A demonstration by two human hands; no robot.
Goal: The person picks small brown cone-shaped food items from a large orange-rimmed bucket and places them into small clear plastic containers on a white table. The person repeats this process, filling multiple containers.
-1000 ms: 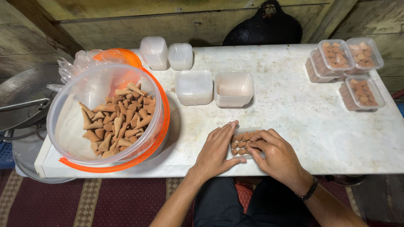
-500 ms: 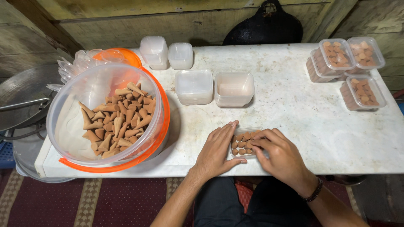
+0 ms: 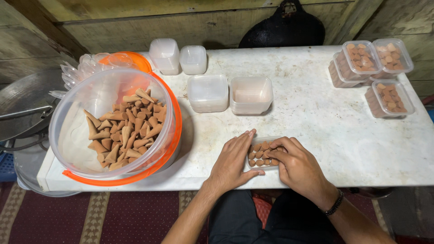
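Note:
A small clear plastic box filled with brown cone-shaped pieces sits near the front edge of a white table. My left hand lies flat against the box's left side, fingers together. Over the box's right part, my right hand curls, its fingertips touching the cones inside. A large clear tub with an orange rim stands at the left and holds a heap of loose brown cones.
Two empty clear boxes stand in the middle of the table, with stacks of empty ones behind them. Several lidded, filled boxes are stacked at the far right. A metal pan lies left of the table.
My hands have barely shifted around the small box. The right fingers have moved slightly over the cones.

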